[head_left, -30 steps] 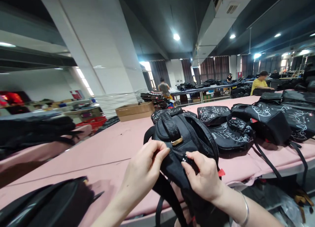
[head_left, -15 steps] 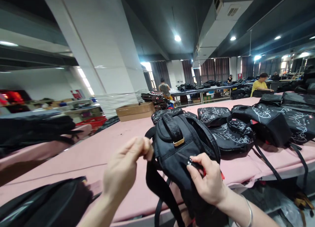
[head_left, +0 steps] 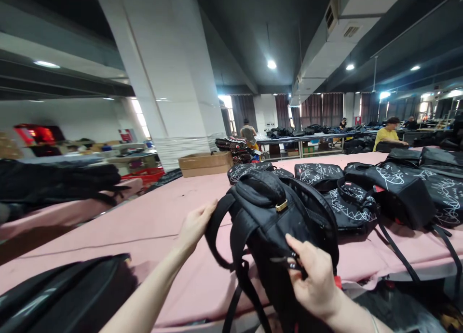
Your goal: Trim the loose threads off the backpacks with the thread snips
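A black backpack [head_left: 267, 227] stands tilted at the table's near edge, its gold buckle [head_left: 281, 206] facing up and its top opening gaping on the right. My left hand [head_left: 197, 227] is closed on a black shoulder strap [head_left: 213, 244], which bows out from the bag's left side. Over the front of the backpack my right hand [head_left: 314, 275] is closed round small dark thread snips [head_left: 294, 260]. Their thin tip points left, close to the fabric; the fingers hide most of them. Whether the tip touches the bag I cannot tell.
Several black backpacks with white scribble prints [head_left: 350, 203] lie along the pink table [head_left: 162, 207] to the right. Another black bag [head_left: 72, 294] is at near left. A cardboard box [head_left: 206, 163] stands by the pillar. A person in yellow [head_left: 388, 135] works farther back.
My left hand has gone from a raised pinch beside the bag to the strap, pulling it out to the left. The backpack has turned a little. My right hand has shifted slightly right and down.
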A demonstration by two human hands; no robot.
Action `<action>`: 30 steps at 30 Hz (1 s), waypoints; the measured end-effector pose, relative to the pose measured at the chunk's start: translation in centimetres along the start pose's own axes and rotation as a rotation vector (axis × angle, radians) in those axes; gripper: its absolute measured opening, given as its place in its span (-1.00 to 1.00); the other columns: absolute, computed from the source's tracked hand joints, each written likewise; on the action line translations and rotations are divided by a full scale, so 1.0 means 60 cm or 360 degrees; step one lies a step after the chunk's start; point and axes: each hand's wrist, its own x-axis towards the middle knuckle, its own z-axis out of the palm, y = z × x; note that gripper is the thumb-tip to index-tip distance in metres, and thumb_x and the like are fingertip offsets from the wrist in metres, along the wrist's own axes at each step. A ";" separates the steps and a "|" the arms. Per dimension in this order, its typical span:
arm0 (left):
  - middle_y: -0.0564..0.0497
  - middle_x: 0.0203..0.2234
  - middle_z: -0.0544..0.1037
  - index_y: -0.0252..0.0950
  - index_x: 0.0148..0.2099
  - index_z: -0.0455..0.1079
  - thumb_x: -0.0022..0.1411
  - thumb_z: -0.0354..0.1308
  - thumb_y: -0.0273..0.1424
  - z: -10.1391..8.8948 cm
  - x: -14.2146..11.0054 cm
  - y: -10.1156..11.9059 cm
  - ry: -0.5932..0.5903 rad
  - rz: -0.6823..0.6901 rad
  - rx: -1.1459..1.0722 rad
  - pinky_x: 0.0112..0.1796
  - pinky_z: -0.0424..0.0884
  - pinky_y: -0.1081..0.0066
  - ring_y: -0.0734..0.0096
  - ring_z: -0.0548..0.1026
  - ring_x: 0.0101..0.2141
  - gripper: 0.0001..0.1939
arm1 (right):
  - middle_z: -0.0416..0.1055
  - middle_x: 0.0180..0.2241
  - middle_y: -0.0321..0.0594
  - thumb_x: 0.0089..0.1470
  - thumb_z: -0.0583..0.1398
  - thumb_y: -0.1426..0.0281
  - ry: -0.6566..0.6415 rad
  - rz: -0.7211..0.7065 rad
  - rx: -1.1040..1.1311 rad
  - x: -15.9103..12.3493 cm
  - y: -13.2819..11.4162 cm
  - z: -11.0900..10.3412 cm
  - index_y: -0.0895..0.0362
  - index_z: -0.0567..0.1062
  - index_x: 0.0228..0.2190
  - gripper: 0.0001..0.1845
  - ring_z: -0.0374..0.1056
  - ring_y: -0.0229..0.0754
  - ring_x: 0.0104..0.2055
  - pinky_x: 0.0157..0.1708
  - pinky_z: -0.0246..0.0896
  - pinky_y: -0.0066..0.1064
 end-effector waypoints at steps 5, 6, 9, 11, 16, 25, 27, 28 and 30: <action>0.00 -0.42 0.57 -0.30 -0.37 0.45 -0.12 0.13 0.09 -0.015 -0.089 0.021 0.0047 -0.0079 -0.0123 -0.24 0.43 0.38 0.21 0.49 -0.27 -0.48 | 0.48 -0.23 -0.14 -0.04 -0.01 0.56 0.0289 0.0485 -0.0034 0.037 0.105 -0.004 0.12 0.42 -0.08 -0.53 0.41 -0.15 -0.23 -0.20 0.31 -0.34; 0.01 -0.38 0.58 -0.28 -0.34 0.46 -0.12 0.14 0.07 -0.015 -0.109 0.028 0.0025 -0.0039 -0.0039 -0.23 0.43 0.40 0.21 0.49 -0.24 -0.49 | 0.49 -0.23 -0.15 -0.02 0.02 0.51 0.0301 0.0631 -0.0021 0.049 0.125 -0.005 0.12 0.47 -0.15 -0.61 0.41 -0.13 -0.22 -0.19 0.30 -0.32; 0.07 -0.40 0.58 -0.24 -0.30 0.46 -0.04 0.13 -0.01 -0.007 -0.160 0.049 -0.0114 0.0215 0.0155 -0.29 0.45 0.46 0.27 0.52 -0.31 -0.59 | 0.52 -0.30 -0.16 0.01 0.08 0.37 0.0245 0.0939 0.0139 0.079 0.168 -0.010 0.14 0.52 -0.29 -0.74 0.42 -0.10 -0.28 -0.22 0.29 -0.28; 0.09 -0.45 0.57 -0.23 -0.31 0.44 0.07 0.09 -0.09 0.003 -0.185 0.059 -0.0150 0.0469 0.0247 -0.37 0.45 0.52 0.34 0.53 -0.40 -0.68 | 0.52 -0.30 -0.14 0.02 0.09 0.32 0.0263 0.0982 0.0263 0.095 0.175 -0.017 0.16 0.53 -0.32 -0.74 0.42 -0.09 -0.26 -0.22 0.28 -0.28; 0.05 -0.47 0.55 -0.27 -0.27 0.37 0.21 0.03 -0.30 0.040 -0.224 0.080 0.0125 0.1108 0.0513 -0.45 0.40 0.55 0.43 0.52 -0.48 -0.83 | 0.52 -0.30 -0.13 0.07 0.09 0.26 0.0404 0.0761 0.0187 0.128 0.132 -0.048 0.16 0.51 -0.29 -0.71 0.41 -0.09 -0.25 -0.22 0.28 -0.28; 0.06 -0.61 0.44 -0.35 -0.26 0.30 0.23 0.00 -0.49 0.086 -0.259 0.118 0.0145 0.1543 0.0592 -0.59 0.27 0.48 0.47 0.42 -0.62 -0.93 | 0.52 -0.30 -0.24 0.01 0.05 0.52 -0.0096 -0.0061 -0.0228 0.182 0.021 -0.077 0.08 0.50 -0.25 -0.70 0.43 -0.20 -0.26 -0.24 0.29 -0.42; 0.10 -0.66 0.38 -0.30 -0.40 0.27 0.22 -0.01 -0.49 0.074 -0.258 0.120 0.0079 0.1507 0.0551 -0.62 0.22 0.49 0.50 0.36 -0.67 -0.87 | 0.51 -0.33 -0.24 0.00 0.04 0.53 -0.0131 -0.0093 -0.0306 0.184 0.014 -0.068 0.09 0.50 -0.30 -0.71 0.42 -0.21 -0.31 -0.28 0.29 -0.44; 0.11 -0.68 0.36 -0.28 -0.45 0.25 0.22 -0.01 -0.50 0.065 -0.256 0.121 0.0067 0.1483 0.0503 -0.62 0.21 0.50 0.52 0.34 -0.68 -0.82 | 0.51 -0.34 -0.24 0.00 0.04 0.53 -0.0124 -0.0108 -0.0328 0.183 0.012 -0.062 0.09 0.50 -0.31 -0.72 0.42 -0.22 -0.32 -0.29 0.28 -0.44; 0.12 -0.65 0.38 -0.26 -0.43 0.26 0.22 -0.03 -0.51 0.044 -0.245 0.122 0.0165 0.1404 0.0383 -0.55 0.27 0.52 0.53 0.36 -0.63 -0.83 | 0.51 -0.35 -0.24 0.00 0.04 0.53 -0.0107 -0.0146 -0.0351 0.181 0.008 -0.049 0.10 0.50 -0.32 -0.73 0.41 -0.22 -0.33 -0.30 0.26 -0.46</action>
